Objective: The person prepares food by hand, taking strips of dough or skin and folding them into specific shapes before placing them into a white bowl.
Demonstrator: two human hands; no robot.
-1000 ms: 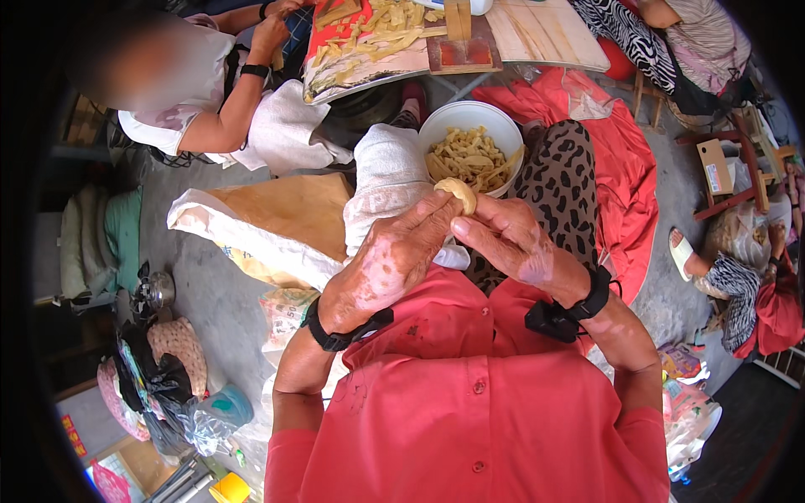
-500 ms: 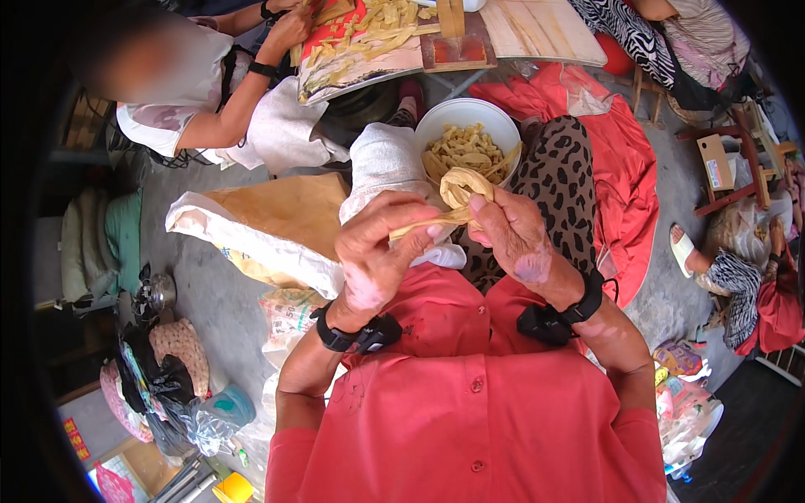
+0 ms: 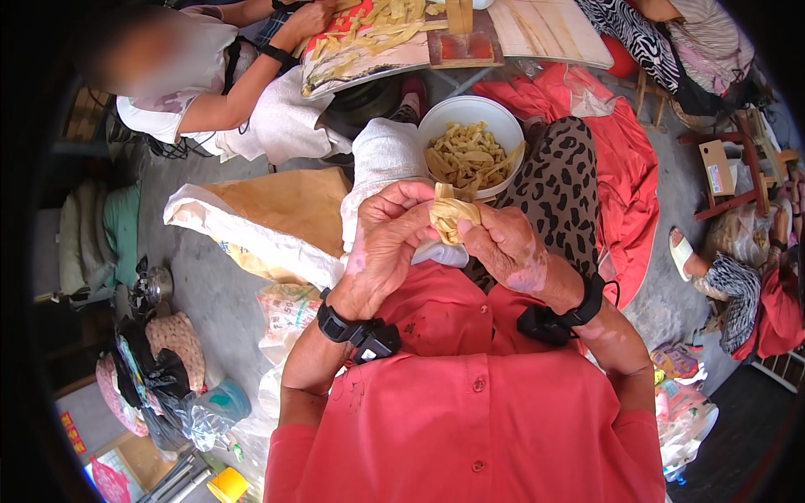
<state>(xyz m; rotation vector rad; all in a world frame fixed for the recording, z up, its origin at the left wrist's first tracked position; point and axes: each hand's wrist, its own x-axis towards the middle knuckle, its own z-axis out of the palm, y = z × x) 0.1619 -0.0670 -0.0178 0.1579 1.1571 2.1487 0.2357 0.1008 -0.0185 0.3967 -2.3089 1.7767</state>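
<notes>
A pale yellow strip of what looks like tofu skin [image 3: 454, 220] is wound into a small bundle above my lap, with a short end standing up from it. My left hand [image 3: 384, 243] is closed, its fingertips pressed against the bundle's left side. From the right, my right hand [image 3: 510, 245] pinches the same bundle between thumb and fingers. Just beyond my hands, a white tub [image 3: 468, 109] sits between my knees, partly filled with similar folded yellow pieces [image 3: 470, 155].
A board [image 3: 369, 63] bearing loose yellow strips lies ahead, where a co-worker's hand [image 3: 312, 18] handles some. A wooden block [image 3: 459, 17] stands on a small plate beside it. An open paper sack [image 3: 277, 210] is at my left; red cloth [image 3: 620, 184] hangs at my right.
The long end stretched toward my left hand has been wrapped round or tucked in, leaving a compact bundle. My left hand has turned and come closer to my right.
</notes>
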